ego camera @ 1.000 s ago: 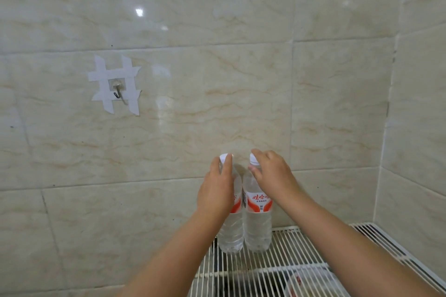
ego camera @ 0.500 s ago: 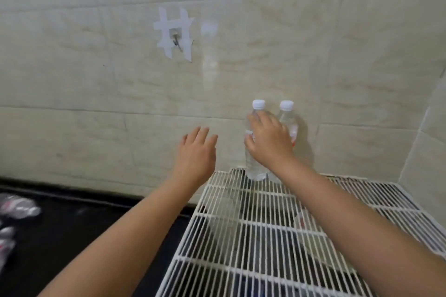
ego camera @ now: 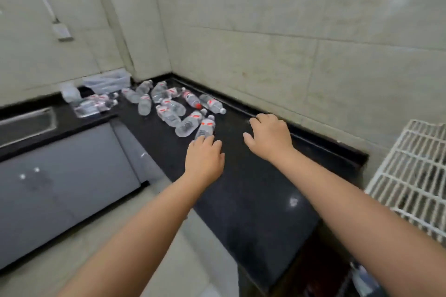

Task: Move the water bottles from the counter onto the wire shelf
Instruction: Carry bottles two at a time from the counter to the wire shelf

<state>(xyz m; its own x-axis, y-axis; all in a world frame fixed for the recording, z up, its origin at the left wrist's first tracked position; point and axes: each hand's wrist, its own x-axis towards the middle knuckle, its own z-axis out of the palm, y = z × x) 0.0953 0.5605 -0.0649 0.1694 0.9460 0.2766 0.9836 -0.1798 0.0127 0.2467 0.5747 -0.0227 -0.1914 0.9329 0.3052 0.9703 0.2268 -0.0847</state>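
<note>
Several clear water bottles with red labels lie scattered on the black counter, toward its far corner. The nearest bottle lies just beyond the fingertips of my left hand, which is open and holds nothing. My right hand hovers open over bare counter to the right of the bottles, near the wall. A second bottle lies beside the nearest one. The white wire shelf shows at the right edge, past the counter's end.
Crumpled plastic wrap and a shrink-wrapped pack of bottles sit at the counter's back left. A steel sink is set in the counter at far left. Grey cabinet fronts run below. Tiled walls enclose the corner.
Both hands let go of the two upright bottles on the wire shelf. The view swung left to the counter, and both hands now reach toward the lying bottles.
</note>
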